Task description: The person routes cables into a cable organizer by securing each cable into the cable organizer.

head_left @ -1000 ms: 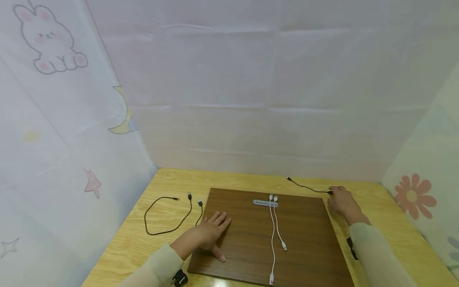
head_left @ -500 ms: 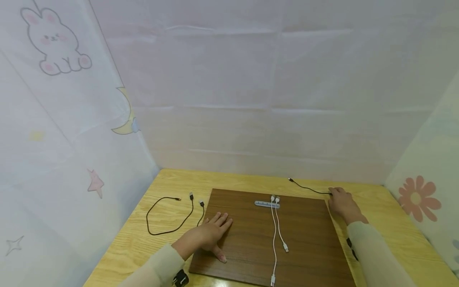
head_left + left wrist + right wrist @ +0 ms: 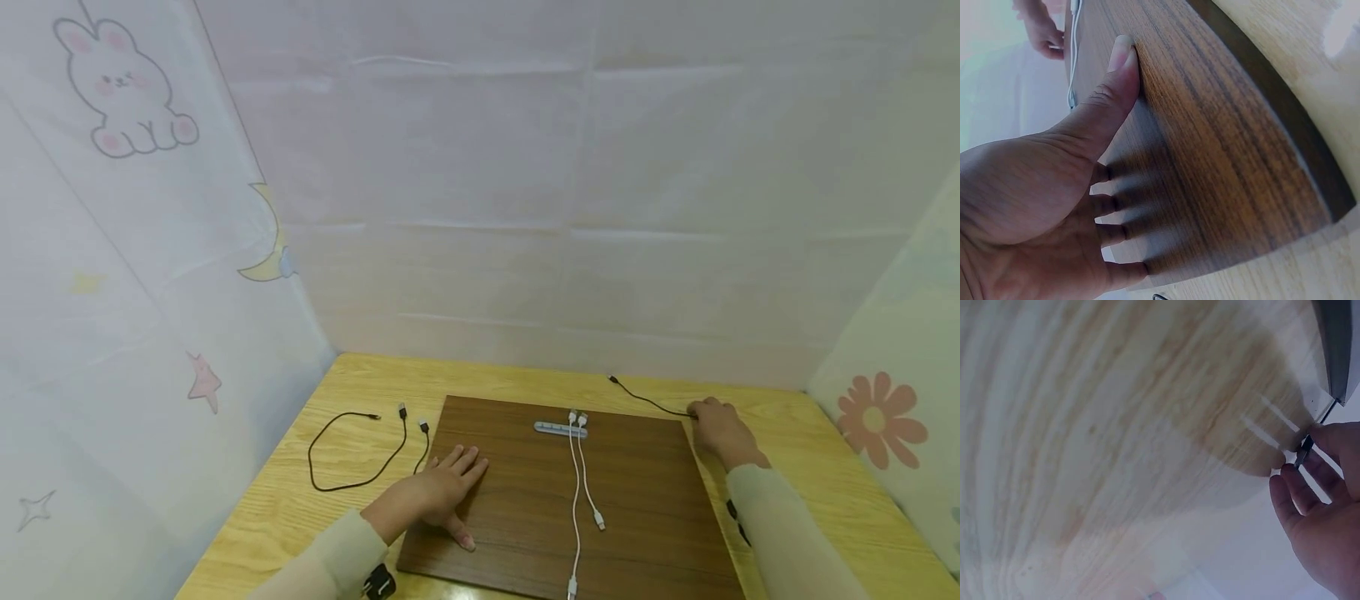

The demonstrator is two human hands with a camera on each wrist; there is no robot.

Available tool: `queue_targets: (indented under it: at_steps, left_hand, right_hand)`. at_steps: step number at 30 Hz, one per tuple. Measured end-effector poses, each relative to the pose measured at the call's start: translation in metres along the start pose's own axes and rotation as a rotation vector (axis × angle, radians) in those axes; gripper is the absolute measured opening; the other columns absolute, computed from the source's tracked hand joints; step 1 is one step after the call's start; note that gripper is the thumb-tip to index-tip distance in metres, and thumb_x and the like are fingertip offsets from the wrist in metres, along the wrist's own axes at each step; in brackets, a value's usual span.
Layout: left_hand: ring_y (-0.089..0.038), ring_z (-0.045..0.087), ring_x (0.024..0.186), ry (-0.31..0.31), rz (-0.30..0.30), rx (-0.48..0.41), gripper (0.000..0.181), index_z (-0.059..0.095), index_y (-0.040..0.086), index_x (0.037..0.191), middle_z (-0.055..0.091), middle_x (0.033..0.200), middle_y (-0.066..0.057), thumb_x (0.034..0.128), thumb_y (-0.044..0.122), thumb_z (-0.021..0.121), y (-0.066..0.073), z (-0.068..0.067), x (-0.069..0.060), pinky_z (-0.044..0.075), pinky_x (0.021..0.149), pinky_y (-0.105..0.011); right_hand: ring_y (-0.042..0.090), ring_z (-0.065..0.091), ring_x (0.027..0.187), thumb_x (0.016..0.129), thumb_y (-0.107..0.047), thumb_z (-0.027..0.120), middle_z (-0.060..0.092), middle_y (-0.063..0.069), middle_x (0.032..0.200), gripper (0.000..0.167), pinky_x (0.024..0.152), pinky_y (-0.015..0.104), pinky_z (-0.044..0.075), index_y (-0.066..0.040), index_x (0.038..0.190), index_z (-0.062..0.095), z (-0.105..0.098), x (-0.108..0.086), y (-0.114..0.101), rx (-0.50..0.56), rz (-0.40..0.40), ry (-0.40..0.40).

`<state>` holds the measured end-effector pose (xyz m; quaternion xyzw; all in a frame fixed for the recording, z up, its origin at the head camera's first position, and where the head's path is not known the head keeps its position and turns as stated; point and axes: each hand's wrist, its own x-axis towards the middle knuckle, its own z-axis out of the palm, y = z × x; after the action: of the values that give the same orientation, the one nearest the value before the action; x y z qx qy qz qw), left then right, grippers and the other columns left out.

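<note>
Black cable [image 3: 651, 402]: lies on the table [image 3: 795, 442] beyond the far edge of the brown board [image 3: 637, 492], at one o'clock from the board's centre, twelve being the far side. One end free; the other in the right hand.

Right hand [image 3: 723, 433]: at two o'clock, just beside the board. Thumb and fingertips together, clamped on the cable's dark plug [image 3: 1305, 450].

Left hand [image 3: 444, 492]: at nine o'clock, resting on the board; fingers straight and apart, thumb stretched toward five.

Clip strip [image 3: 551, 428]: pale grey-blue, on the board near its far edge, at twelve o'clock.

Long white cable [image 3: 576, 506]: crosses the strip near its three o'clock end, runs toward six. Whether seated in a slot, too small to tell.

Short white cable [image 3: 586, 475]: just beside the long one, ending toward five.

Looped black cable [image 3: 341, 487]: on the table, between nine and ten o'clock, well apart from the board.

Third black cable [image 3: 423, 427]: on the table at ten o'clock, near the board; partly hidden by the left hand.

Backdrop cloth [image 3: 480, 208]: pale, creased, behind the table.
</note>
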<state>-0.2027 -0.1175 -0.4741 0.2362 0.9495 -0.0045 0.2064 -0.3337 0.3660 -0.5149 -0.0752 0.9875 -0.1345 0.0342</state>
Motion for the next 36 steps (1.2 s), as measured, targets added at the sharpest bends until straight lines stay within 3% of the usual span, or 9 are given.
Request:
queue_targets:
  at_steps: [9, 17, 20, 31, 33, 36]
  left_hand:
    - [-0.032, 0.01, 0.156, 0.005, 0.009, -0.002, 0.122, 0.018, 0.019, 0.163, 0.012, 0.17, -0.009, 0.0691, 0.067, 0.079, 0.0, 0.001, 0.002, 0.026, 0.12, -0.056]
    - [-0.032, 0.01, 0.156, 0.003, 0.01, -0.001, 0.122, 0.018, 0.018, 0.163, 0.012, 0.17, -0.01, 0.0688, 0.067, 0.079, 0.0, 0.002, 0.003, 0.026, 0.12, -0.057]
    - [-0.032, 0.01, 0.156, 0.008, 0.012, -0.002, 0.122, 0.019, 0.018, 0.163, 0.012, 0.17, -0.01, 0.0684, 0.067, 0.079, 0.0, 0.002, 0.003, 0.026, 0.119, -0.057]
    - [-0.033, 0.011, 0.156, 0.007, 0.007, -0.028, 0.121, 0.02, 0.018, 0.163, 0.013, 0.169, -0.011, 0.0684, 0.066, 0.079, -0.001, 0.002, -0.001, 0.025, 0.12, -0.058]
    - [-0.033, 0.011, 0.156, 0.009, 0.008, -0.031, 0.12, 0.021, 0.018, 0.163, 0.014, 0.169, -0.011, 0.0688, 0.065, 0.08, -0.001, 0.001, -0.002, 0.025, 0.12, -0.058]
    - [-0.034, 0.011, 0.156, 0.013, 0.011, -0.032, 0.12, 0.021, 0.017, 0.162, 0.014, 0.169, -0.011, 0.0692, 0.064, 0.08, 0.0, -0.001, -0.003, 0.025, 0.119, -0.058]
  right_hand:
    - [0.055, 0.052, 0.106, 0.097, 0.006, 0.046, 0.055, 0.036, 0.115, 0.029, 0.089, 0.064, 0.047, 0.014, 0.12, 0.061, -0.002, 0.002, 0.006, 0.016, 0.002, 0.022]
    - [0.04, 0.06, 0.087, 0.1, -0.004, 0.05, 0.061, 0.032, 0.103, 0.025, 0.072, 0.053, 0.052, 0.015, 0.111, 0.061, -0.008, 0.001, 0.003, 0.129, -0.046, 0.15]
    - [0.036, 0.062, 0.082, 0.101, -0.007, 0.052, 0.064, 0.029, 0.1, 0.024, 0.07, 0.052, 0.053, 0.014, 0.11, 0.061, -0.016, 0.0, -0.004, 0.177, -0.057, 0.226]
    - [0.043, 0.063, 0.098, 0.105, -0.026, 0.055, 0.066, 0.027, 0.111, 0.029, 0.077, 0.055, 0.052, 0.0, 0.115, 0.065, -0.044, -0.009, -0.037, 0.335, -0.029, 0.434]
    - [0.04, 0.065, 0.094, 0.105, -0.029, 0.056, 0.068, 0.025, 0.109, 0.031, 0.073, 0.051, 0.054, -0.001, 0.116, 0.066, -0.051, -0.013, -0.046, 0.343, -0.028, 0.474]
    - [0.026, 0.067, 0.081, 0.104, -0.035, 0.056, 0.071, 0.019, 0.1, 0.036, 0.062, 0.037, 0.053, -0.004, 0.117, 0.068, -0.062, -0.021, -0.059, 0.388, 0.005, 0.507]
